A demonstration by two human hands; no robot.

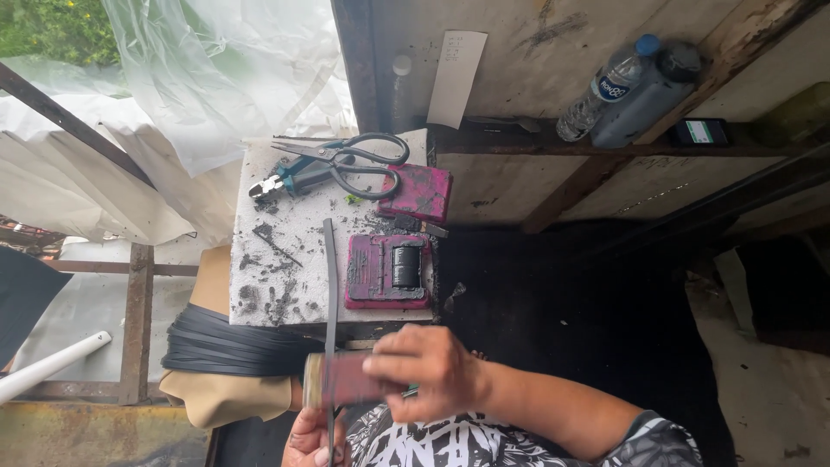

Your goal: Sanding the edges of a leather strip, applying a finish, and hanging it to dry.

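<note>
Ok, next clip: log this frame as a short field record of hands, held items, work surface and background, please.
right hand: grips a reddish block
left hand: low in view, holding a thin black strip that runs up over the board
work surface: white foam board with black scraps
on board: scissors, pliers, two pink inked blocks
background: plastic bottle on a shelf

— Any packaging or labels up there?

— On the ledge at the right lies a clear plastic bottle with a blue cap and a blue and white label band. Touching it lies a dark grey bottle with a black cap.

— Anything else?

— A white paper strip hangs on the wall, and a small dark device with a lit pale screen sits just right of the bottles.
</note>
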